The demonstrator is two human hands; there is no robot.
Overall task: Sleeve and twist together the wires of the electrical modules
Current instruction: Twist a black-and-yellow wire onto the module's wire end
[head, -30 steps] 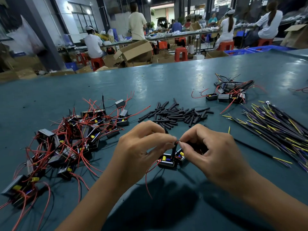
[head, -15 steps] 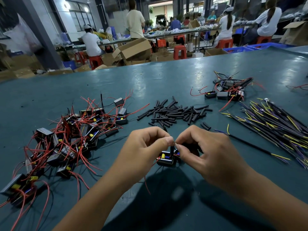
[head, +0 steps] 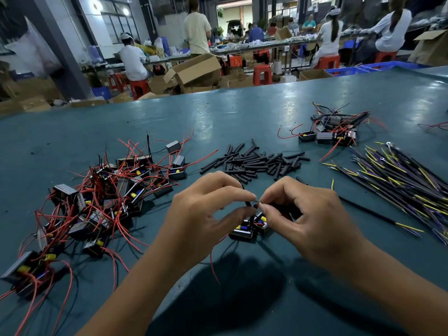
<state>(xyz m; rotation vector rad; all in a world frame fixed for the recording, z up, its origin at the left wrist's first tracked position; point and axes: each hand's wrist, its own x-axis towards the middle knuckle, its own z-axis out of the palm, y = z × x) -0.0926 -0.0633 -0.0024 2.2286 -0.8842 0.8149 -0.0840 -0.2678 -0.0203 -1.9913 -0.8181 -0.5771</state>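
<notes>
Two small black electrical modules (head: pixel 243 231) with yellow and blue parts sit on the teal table just below my hands. My left hand (head: pixel 206 209) pinches a short black sleeve (head: pixel 248 204) on the modules' wires between thumb and forefinger. My right hand (head: pixel 303 214) pinches the bare wire ends (head: pixel 258 202) right beside it, fingertip to fingertip with the left. A thin red wire (head: pixel 213 260) trails down from the modules toward me.
A tangled heap of modules with red wires (head: pixel 97 200) lies at the left. Loose black sleeves (head: pixel 257 162) are piled behind my hands. Long black, yellow and purple wires (head: pixel 400 180) fan out at the right, behind them a small cluster of modules (head: pixel 334 134).
Both hands stay pinched together over the modules with only small finger shifts. The red wire now hangs lower and more visibly below the left hand.
</notes>
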